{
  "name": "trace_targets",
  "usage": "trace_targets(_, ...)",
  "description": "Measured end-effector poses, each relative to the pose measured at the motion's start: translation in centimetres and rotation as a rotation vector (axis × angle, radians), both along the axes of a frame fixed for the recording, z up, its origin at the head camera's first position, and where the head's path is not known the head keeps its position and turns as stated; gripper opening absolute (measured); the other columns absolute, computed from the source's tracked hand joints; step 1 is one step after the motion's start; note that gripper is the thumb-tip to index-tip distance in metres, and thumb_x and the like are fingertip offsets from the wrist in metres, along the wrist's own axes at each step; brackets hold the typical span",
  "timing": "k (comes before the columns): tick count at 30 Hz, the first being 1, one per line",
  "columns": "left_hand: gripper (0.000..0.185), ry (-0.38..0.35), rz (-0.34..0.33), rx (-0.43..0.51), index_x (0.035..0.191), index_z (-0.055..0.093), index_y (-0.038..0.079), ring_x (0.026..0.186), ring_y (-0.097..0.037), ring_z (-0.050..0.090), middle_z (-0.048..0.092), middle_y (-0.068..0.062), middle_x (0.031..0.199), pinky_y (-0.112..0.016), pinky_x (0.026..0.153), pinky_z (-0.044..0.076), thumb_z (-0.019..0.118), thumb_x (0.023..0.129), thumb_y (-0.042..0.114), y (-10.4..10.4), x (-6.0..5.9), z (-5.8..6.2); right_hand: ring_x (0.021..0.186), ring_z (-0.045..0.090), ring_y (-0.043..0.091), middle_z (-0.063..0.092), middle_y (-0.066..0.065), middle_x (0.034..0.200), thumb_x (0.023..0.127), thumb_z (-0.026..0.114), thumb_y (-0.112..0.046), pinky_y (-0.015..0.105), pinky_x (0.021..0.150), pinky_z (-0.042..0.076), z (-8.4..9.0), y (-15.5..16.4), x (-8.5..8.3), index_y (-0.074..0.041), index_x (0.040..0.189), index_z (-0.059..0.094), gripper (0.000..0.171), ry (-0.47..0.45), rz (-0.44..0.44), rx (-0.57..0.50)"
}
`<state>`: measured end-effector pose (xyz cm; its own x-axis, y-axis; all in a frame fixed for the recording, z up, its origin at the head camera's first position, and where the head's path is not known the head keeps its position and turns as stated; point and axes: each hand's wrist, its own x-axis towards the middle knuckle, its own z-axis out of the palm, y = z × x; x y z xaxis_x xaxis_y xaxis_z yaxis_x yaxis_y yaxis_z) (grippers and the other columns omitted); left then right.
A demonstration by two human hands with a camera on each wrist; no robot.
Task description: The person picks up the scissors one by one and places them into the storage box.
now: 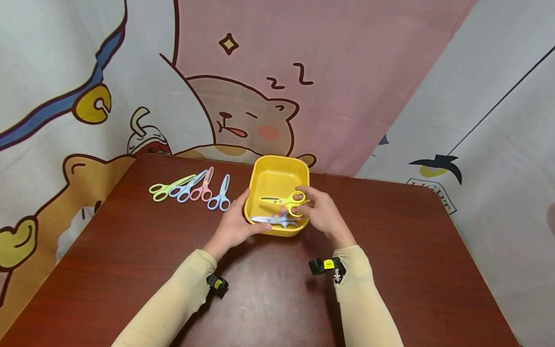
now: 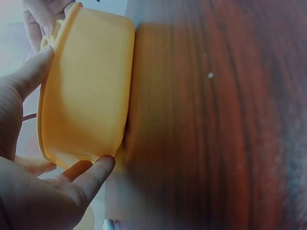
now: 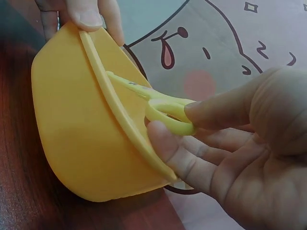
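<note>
A yellow plastic tub (image 1: 277,169) (image 2: 91,91) (image 3: 72,143) sits on the dark red table (image 1: 390,250). My left hand (image 1: 236,224) (image 2: 33,158) holds the tub's near left corner, thumb on the rim. My right hand (image 1: 318,209) (image 3: 230,143) pinches the handle of yellow scissors (image 1: 286,200) (image 3: 163,108) over the tub, blades pointing left. Another pair of scissors with pale purple handles (image 1: 277,220) lies inside the tub near the front wall.
Several small scissors lie in a row left of the tub: green (image 1: 166,188), blue (image 1: 188,188), pink (image 1: 204,187), blue (image 1: 220,195). A cartoon cloth backdrop (image 1: 269,72) hangs behind the table. Bare tabletop lies near me and to the right.
</note>
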<state>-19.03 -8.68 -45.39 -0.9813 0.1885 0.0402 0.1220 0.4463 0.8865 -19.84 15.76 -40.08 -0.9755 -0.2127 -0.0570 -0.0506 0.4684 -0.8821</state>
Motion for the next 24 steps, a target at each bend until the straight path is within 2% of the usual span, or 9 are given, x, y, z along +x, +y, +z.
trace_targets(5,0.102,0.027,-0.024,0.03,0.155,0.042,0.015,0.116,-0.033,0.055,0.059,-0.015,0.13,-0.049,0.103,0.044,0.097,0.071,0.028,0.0,-0.1,0.0,0.097,0.074,0.031,0.064,0.024,0.128,0.096,0.061,0.008,0.039,0.078,0.063,0.3,-0.5,0.1,0.003,0.149,0.049,0.054,-0.061,0.025,-0.043)
trace_targets(11,0.1,0.038,-0.035,0.031,0.154,0.043,0.015,0.114,-0.033,0.057,0.06,-0.011,0.128,-0.048,0.1,0.046,0.097,0.071,0.03,0.0,-0.1,-0.1,0.096,0.074,0.029,0.064,0.025,0.129,0.097,0.061,0.007,0.041,0.078,0.063,0.2,-0.8,0.0,0.003,0.148,0.049,0.053,-0.087,0.047,-0.034)
trace_targets(18,0.104,0.04,-0.033,0.024,0.158,0.039,0.013,0.121,-0.032,0.055,0.058,-0.014,0.135,-0.051,0.107,0.043,0.097,0.072,0.028,-0.1,-0.2,-0.2,0.095,0.074,0.029,0.065,0.024,0.128,0.097,0.062,0.006,0.04,0.076,0.063,0.3,-1.3,0.1,0.002,0.147,0.051,0.052,-0.114,0.074,0.001)
trace_targets(24,0.113,0.003,-0.013,0.003,0.162,0.032,0.011,0.131,-0.033,0.051,0.052,-0.016,0.146,-0.052,0.112,0.04,0.097,0.072,0.032,-0.2,-0.1,-0.1,0.094,0.073,0.027,0.066,0.021,0.126,0.095,0.065,0.007,0.037,0.075,0.063,0.2,-1.7,0.0,0.0,0.145,0.055,0.052,-0.143,0.079,0.019)
